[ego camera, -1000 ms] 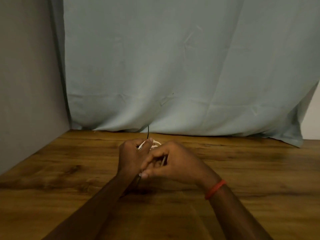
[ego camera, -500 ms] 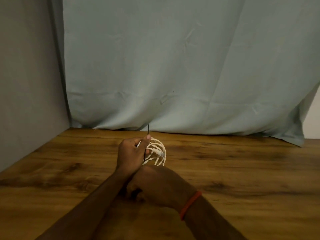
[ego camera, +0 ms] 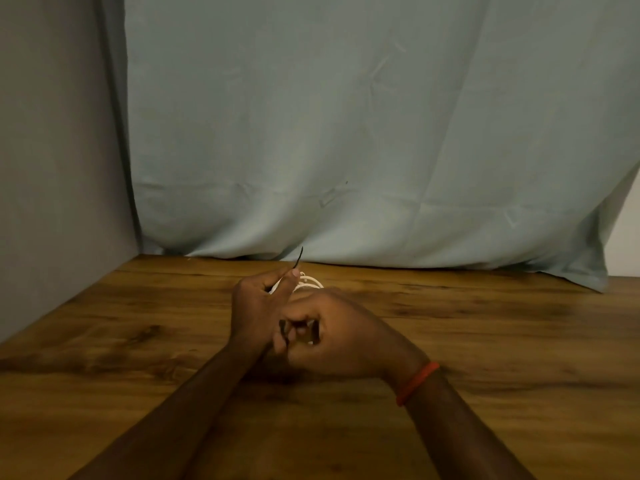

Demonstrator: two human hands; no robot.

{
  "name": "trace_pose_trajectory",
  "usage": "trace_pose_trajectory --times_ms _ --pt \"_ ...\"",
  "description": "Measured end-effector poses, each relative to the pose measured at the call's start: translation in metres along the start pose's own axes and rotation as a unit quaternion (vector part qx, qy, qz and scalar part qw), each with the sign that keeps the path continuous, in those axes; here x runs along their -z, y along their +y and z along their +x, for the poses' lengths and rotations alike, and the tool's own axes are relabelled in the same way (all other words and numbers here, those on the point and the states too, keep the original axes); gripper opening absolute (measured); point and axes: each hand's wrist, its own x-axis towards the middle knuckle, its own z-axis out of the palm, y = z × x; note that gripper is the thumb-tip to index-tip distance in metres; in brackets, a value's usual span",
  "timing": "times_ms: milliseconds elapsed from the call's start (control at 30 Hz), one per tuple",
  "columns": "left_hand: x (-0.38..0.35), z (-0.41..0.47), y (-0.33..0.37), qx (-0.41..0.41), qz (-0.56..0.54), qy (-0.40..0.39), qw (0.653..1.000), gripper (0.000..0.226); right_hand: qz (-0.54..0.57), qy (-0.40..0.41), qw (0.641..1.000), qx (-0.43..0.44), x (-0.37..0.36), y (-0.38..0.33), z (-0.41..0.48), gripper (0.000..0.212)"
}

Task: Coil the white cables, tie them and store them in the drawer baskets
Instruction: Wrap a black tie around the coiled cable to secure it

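Now the right hand (ego camera: 341,336) had come up from under the left hand (ego camera: 258,306) and pressed against it, its curled fingers pinching the black tie (ego camera: 298,258), whose tip stuck up above the left thumb. The left hand gripped the white cable coil (ego camera: 310,282), lately plain, now hidden but for a few loops beyond the knuckles; the tie's path round it could not be made out.

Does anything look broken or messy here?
Nothing looks broken or spilled. The left hand grips the white cable coil over the table. A black tie pokes up past its thumb, and the right hand pinches what seems its other end. Only the curtain hangs crooked at its right corner.
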Motion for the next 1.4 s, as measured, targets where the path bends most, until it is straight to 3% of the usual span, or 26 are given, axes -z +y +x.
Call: trace_pose_trajectory --times_ms 167,233,333,400,533,733,1033,1400 --pt "0.0 -0.002 0.004 -0.04 0.014 0.001 0.999 0.02 0.18 0.172 0.968 -0.024 0.01 0.005 -0.002 0.019" --pt "-0.001 -0.002 0.005 -0.037 0.011 0.004 0.999 0.019 0.249 0.253 0.934 -0.05 0.014 0.007 -0.001 0.021" --pt "-0.002 -0.001 0.005 -0.041 0.017 0.003 0.999 0.023 0.347 0.356 0.859 -0.125 0.02 0.017 0.0 0.042" --pt "-0.001 -0.002 0.008 -0.046 0.015 0.001 0.999 0.027 0.327 0.4 0.839 -0.172 0.021 0.031 -0.001 0.052" --pt "-0.002 -0.005 0.013 -0.049 0.017 -0.009 0.999 0.026 0.254 0.407 0.847 -0.227 0.022 0.049 -0.003 0.045" --pt "-0.002 -0.004 0.012 -0.074 0.044 -0.01 0.996 0.022 0.241 0.355 0.867 -0.254 0.021 0.052 -0.004 0.037" --pt "-0.001 -0.002 0.008 -0.054 0.057 -0.014 0.997 0.023 0.429 0.362 0.793 -0.236 0.024 0.046 -0.003 0.021" --pt "-0.001 -0.001 0.008 -0.062 0.058 -0.013 0.996 0.023 0.352 0.403 0.814 -0.226 0.019 0.052 -0.001 0.005"
